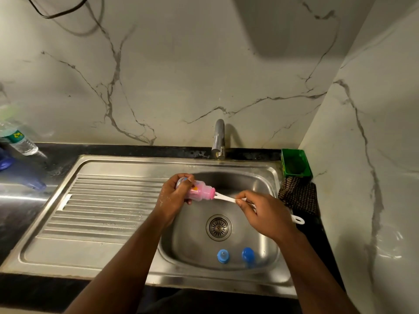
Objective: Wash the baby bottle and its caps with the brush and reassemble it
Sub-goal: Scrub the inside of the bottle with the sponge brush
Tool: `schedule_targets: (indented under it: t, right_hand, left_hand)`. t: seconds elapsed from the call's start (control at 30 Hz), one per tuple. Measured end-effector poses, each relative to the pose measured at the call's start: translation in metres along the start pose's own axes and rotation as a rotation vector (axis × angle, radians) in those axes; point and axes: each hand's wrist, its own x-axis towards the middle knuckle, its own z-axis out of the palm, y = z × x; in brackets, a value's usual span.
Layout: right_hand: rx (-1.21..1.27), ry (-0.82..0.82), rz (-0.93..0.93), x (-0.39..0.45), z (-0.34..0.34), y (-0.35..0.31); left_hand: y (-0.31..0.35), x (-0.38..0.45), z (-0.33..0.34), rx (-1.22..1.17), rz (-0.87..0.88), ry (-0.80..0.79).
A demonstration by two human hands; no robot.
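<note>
My left hand (pixel 173 196) grips a small pink baby bottle (pixel 200 190) held sideways over the sink basin (pixel 254 182), its mouth pointing right. A white brush (pixel 224 197) is pushed into that mouth, so its head is hidden inside. My right hand (pixel 264 215) holds the brush handle, whose looped end (pixel 298 219) sticks out behind the hand. Two blue caps lie on the basin floor near the front: a ring cap with a nipple (pixel 223 256) and a rounded cover cap (pixel 248 254).
A tap (pixel 218 138) stands behind the basin and the drain (pixel 218 227) sits in its middle. The ribbed draining board (pixel 102 205) stretches left. A green tub (pixel 295 163) and dark cloth (pixel 299 196) lie right. A plastic water bottle (pixel 17 138) lies far left.
</note>
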Motion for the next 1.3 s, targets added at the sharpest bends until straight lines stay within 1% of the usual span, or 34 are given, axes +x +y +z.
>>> schedule_targets:
  t: [0.1, 0.17, 0.23, 0.27, 0.37, 0.5, 0.6, 0.67, 0.73, 0.77, 0.83, 0.87, 0.9, 1.03, 1.1, 1.2, 1.3]
  right_hand:
    - [0.013, -0.009, -0.07, -0.001, 0.013, -0.003]
    - [0.013, 0.009, -0.093, -0.003, 0.013, 0.008]
    - [0.028, 0.055, -0.062, -0.001, 0.009, 0.017]
    - [0.04, 0.06, -0.057, 0.003, 0.009, 0.016]
    - [0.054, -0.006, -0.082, 0.008, 0.016, 0.004]
    - [0.059, -0.005, 0.02, 0.009, 0.009, 0.013]
    - [0.04, -0.015, 0.001, 0.01, 0.019, 0.005]
    - [0.009, 0.035, -0.035, 0.01, 0.024, 0.005]
    - [-0.062, 0.159, -0.053, 0.013, 0.019, 0.007]
    - [-0.106, 0.21, -0.049, 0.015, 0.018, 0.006]
    - [-0.152, 0.241, -0.042, 0.015, 0.025, 0.002]
    - [-0.154, 0.233, -0.052, 0.014, 0.028, 0.001]
    - [-0.138, 0.209, -0.062, 0.013, 0.029, 0.002]
    - [-0.031, 0.085, 0.021, 0.014, 0.022, 0.008]
    - [-0.039, 0.04, -0.009, 0.014, 0.03, 0.003]
    - [-0.016, 0.053, -0.085, 0.014, 0.026, 0.014]
    - [-0.017, 0.083, -0.102, 0.018, 0.016, 0.022]
  left_hand:
    - [-0.003, 0.002, 0.007, 0.035, 0.007, -0.059]
    - [-0.005, 0.005, 0.001, 0.027, -0.002, -0.05]
    - [-0.009, 0.006, -0.002, -0.008, -0.04, -0.008]
    - [-0.01, 0.005, 0.002, -0.006, -0.047, -0.019]
    - [-0.011, 0.003, 0.016, 0.024, -0.039, -0.063]
    - [-0.006, 0.015, 0.004, 0.004, -0.046, 0.009]
    - [-0.004, 0.013, 0.017, 0.039, -0.044, -0.041]
    - [-0.004, 0.016, 0.02, 0.028, -0.024, -0.04]
    - [-0.005, 0.02, 0.017, -0.002, -0.036, -0.027]
    - [-0.007, 0.02, 0.019, -0.004, -0.067, -0.016]
    - [-0.005, 0.019, 0.03, -0.037, -0.178, 0.001]
    - [-0.004, 0.019, 0.032, -0.036, -0.22, 0.003]
    - [-0.002, 0.022, 0.031, -0.02, -0.226, 0.001]
    - [-0.001, 0.029, 0.02, 0.006, -0.233, -0.023]
    - [0.002, 0.028, 0.025, 0.057, -0.246, -0.065]
    - [0.005, 0.034, 0.016, 0.146, -0.161, -0.137]
    - [0.003, 0.033, 0.013, 0.184, -0.149, -0.125]
